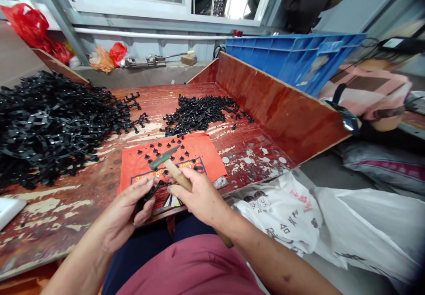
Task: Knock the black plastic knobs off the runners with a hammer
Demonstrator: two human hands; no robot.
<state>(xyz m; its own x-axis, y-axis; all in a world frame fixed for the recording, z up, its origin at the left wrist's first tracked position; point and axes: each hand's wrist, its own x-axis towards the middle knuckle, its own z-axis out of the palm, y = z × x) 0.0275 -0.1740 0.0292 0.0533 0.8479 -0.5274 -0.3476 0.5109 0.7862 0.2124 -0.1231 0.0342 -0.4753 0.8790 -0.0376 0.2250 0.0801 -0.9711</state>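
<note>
My right hand (201,193) is wrapped round the wooden handle of a hammer (177,173). The hammer's green head hangs above an orange cloth (212,151) with dark printing. Close beside it, my left hand (136,202) has its fingers curled round a small black part (154,193), mostly hidden by the fingers. Several small black round-topped pieces (182,158) stand spaced apart on the cloth. Beyond the cloth lies a heap of small black pieces (199,113).
A large pile of black linked parts (49,118) covers the left of the red wooden table (159,92). A wooden side board (282,113) borders the right, with a blue crate (275,56) behind it. White sacks (282,215) lie at lower right. Another person (368,87) sits beyond.
</note>
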